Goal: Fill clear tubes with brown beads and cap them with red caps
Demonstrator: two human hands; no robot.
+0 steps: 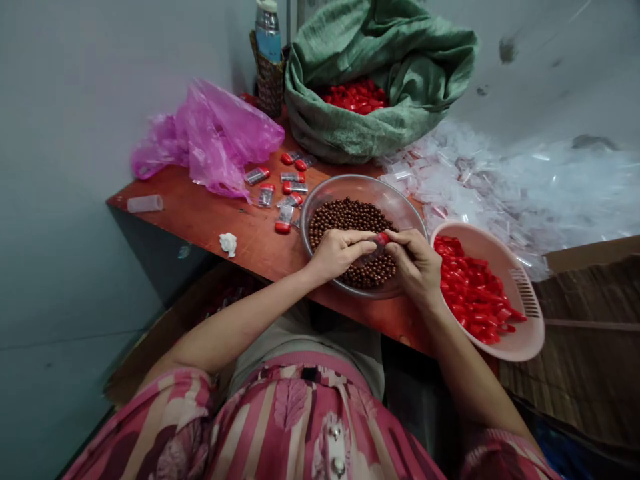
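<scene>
Both my hands meet over a clear bowl (320, 193) full of small brown beads (345, 217). My left hand (337, 253) is closed, its fingers curled around something I cannot make out. My right hand (415, 263) pinches a small red cap (383, 238) between thumb and fingers, right against my left hand's fingertips. A pink basket (525, 333) of red caps (473, 293) sits just right of my right wrist.
Several small capped tubes (287, 193) lie on the red-brown table (210, 213) left of the bowl. A pink plastic bag (215, 133), a green sack (380, 73) holding red caps, a bottle (268, 30), and a heap of clear plastic sleeves (500, 180) surround them.
</scene>
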